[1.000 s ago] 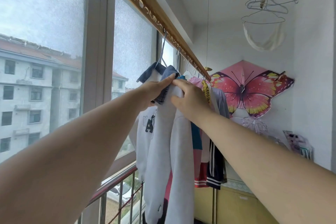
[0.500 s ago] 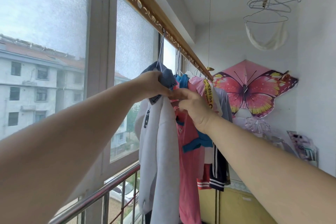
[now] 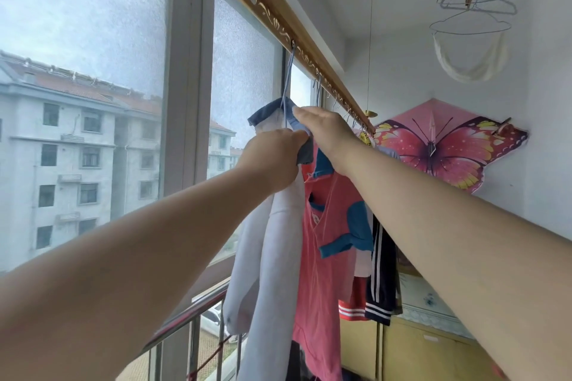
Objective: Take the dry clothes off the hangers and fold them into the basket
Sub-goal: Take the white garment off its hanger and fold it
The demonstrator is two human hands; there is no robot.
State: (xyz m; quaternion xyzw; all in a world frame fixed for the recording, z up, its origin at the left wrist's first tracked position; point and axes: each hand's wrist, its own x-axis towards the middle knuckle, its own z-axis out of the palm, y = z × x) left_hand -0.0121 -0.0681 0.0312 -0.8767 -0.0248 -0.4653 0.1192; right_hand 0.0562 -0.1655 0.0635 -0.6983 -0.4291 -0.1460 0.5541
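A white top with a blue collar (image 3: pixel 272 257) hangs on a blue wire hanger (image 3: pixel 288 77) from the gold drying rail (image 3: pixel 266 6). My left hand (image 3: pixel 272 158) grips the top at its shoulder, just below the collar. My right hand (image 3: pixel 322 130) lies over the collar from the right; how its fingers close I cannot tell. Behind hang a pink shirt with blue trim (image 3: pixel 328 241), a red striped garment (image 3: pixel 354 303) and a dark piece with white stripes (image 3: pixel 382 272). No basket is in view.
A window (image 3: pixel 93 71) and a metal railing (image 3: pixel 185 322) run along the left. A pink butterfly kite (image 3: pixel 448 145) is fixed to the far wall. Several bare wire hangers (image 3: pixel 476 0) hang from the ceiling at top right. A yellow cabinet (image 3: pixel 402 353) stands below the clothes.
The white top has swung left, baring the pink shirt behind it. My right hand rose from below the collar onto it; my left hand keeps its grip.
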